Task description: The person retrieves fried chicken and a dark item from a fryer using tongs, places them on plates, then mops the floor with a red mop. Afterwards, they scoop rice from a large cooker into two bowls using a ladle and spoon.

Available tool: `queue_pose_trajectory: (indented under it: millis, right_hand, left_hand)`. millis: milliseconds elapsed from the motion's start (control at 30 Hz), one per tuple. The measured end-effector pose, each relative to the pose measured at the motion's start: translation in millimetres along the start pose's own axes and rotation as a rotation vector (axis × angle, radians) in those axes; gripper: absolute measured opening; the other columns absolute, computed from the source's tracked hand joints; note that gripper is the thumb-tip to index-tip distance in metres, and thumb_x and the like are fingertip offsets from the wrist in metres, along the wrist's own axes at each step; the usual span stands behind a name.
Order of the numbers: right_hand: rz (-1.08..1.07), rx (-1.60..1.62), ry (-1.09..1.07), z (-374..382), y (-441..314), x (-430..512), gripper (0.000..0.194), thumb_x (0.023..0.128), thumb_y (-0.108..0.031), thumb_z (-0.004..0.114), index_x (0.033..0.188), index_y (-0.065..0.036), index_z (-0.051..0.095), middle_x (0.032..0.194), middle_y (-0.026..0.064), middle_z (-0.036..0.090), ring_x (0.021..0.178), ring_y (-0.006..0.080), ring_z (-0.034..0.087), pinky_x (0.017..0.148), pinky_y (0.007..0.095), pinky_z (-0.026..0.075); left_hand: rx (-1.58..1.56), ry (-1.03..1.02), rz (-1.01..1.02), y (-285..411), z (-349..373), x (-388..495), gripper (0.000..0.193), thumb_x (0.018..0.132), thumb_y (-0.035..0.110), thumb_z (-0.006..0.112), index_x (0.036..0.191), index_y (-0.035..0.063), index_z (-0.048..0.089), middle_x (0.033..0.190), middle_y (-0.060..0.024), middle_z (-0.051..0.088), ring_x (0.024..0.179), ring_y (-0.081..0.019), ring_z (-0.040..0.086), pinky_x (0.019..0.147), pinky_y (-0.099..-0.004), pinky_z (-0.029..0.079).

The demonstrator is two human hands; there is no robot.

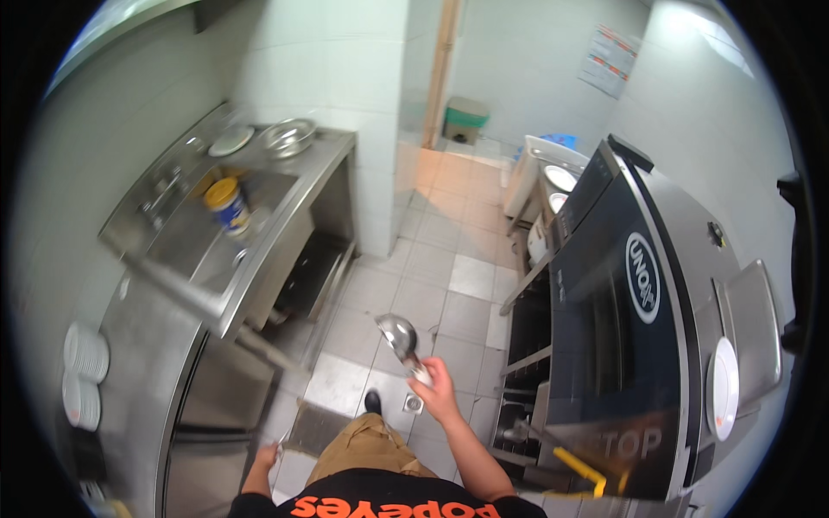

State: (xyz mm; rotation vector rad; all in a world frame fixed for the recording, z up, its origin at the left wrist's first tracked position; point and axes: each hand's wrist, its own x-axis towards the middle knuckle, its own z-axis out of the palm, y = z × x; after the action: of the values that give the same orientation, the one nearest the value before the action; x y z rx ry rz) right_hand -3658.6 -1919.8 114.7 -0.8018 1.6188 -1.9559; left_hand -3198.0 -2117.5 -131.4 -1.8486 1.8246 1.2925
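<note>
A metal scoop or small ladle with a rounded, shiny bowl is in my right hand, held out in front of me above the tiled floor. My fingers wrap its pale handle. Low at my side, my left hand is closed around a thin, light-coloured object, too small and blurred to name. Ahead on the left, a blue and white tub with a yellow lid stands in the steel sink. Metal bowls and a plate sit on the sink's far end.
A large dark-fronted oven stands on the right, with a white plate and a metal tray on top. Stacked white dishes are on the left counter. Further ahead are a wall corner and a bin.
</note>
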Motion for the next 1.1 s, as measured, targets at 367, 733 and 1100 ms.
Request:
queue_pose_trajectory:
  millis: [367,733,1100]
  right_hand:
    - [0.575,0.463,0.237,-110,64,318,0.019,0.091,-0.022,0.054,0.101,-0.009,0.046,0.071,0.0005,0.049,0.055,0.0096,0.047,0.047,0.0244,0.040]
    - [0.639,0.593,0.671,-296,129,474,0.015,0.084,-0.018,0.058,0.092,-0.009,0.048,0.062,-0.0007,0.045,0.047,0.0087,0.042,0.042,0.0239,0.036]
    - [-0.121,-0.481,1.243,-605,-35,750,0.024,0.087,-0.016,0.058,0.105,-0.003,0.048,0.067,0.0014,0.052,0.051,0.0096,0.051,0.047,0.0250,0.042]
  left_hand:
    - [0.053,-0.192,-0.036,335,33,181,0.041,0.077,0.013,0.044,0.116,0.0039,0.039,0.079,-0.0171,0.058,0.059,-0.0268,0.061,0.048,-0.0393,0.048]
    - [-0.200,-0.270,0.564,956,77,410,0.022,0.079,-0.001,0.038,0.101,0.0057,0.037,0.066,-0.0082,0.050,0.045,-0.0145,0.047,0.037,-0.0268,0.039]
    - [0.097,-0.370,0.284,1100,218,495,0.010,0.082,0.003,0.043,0.090,-0.0021,0.043,0.061,-0.0133,0.054,0.046,-0.0213,0.053,0.037,-0.0322,0.042]
